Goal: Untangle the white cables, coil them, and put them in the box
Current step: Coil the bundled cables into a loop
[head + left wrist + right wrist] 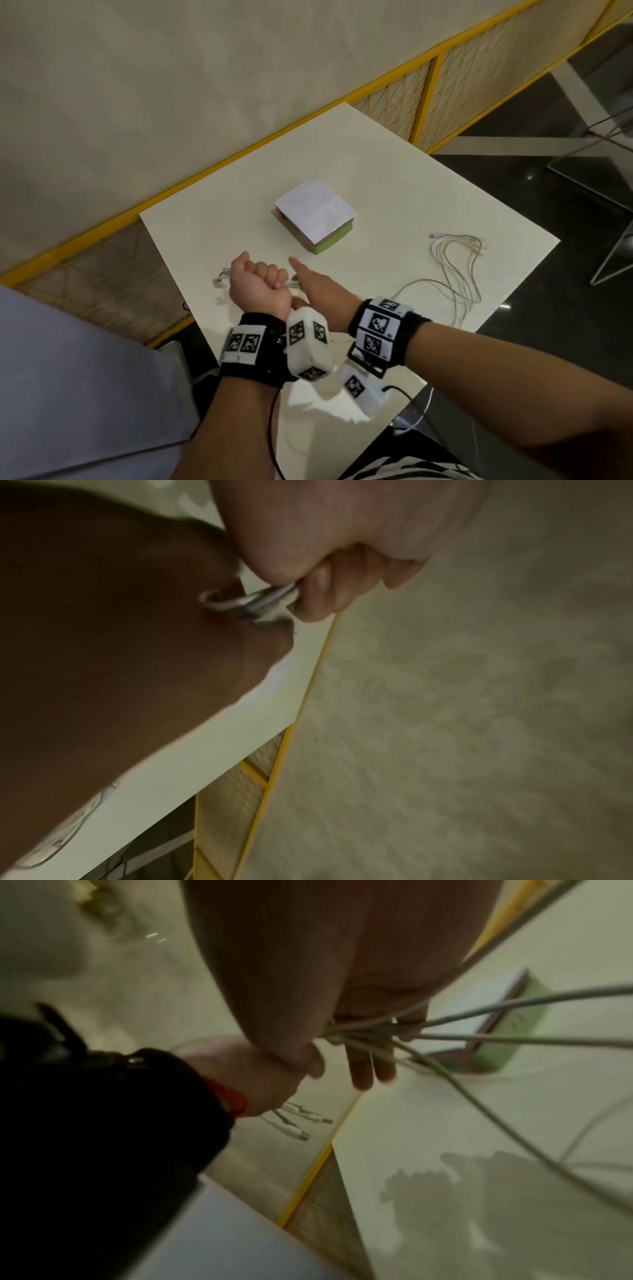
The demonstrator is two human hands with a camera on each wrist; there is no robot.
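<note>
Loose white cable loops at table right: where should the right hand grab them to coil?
Likely across the middle run of the white cables in their loose loops, right hand coming down from above: the strands lie flat on the table and nearly parallel, so one pinch gathers them. The left hand grips their connector end.

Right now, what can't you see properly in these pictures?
- Inside the box: in the head view, a white sheet covers its top.
- Whether the right hand pinches the white cables: its palm faces down in the head view, and the right wrist view is blurred.
- What type the plugs beyond the left hand are: too small in the head view, blurred in the right wrist view.
</note>
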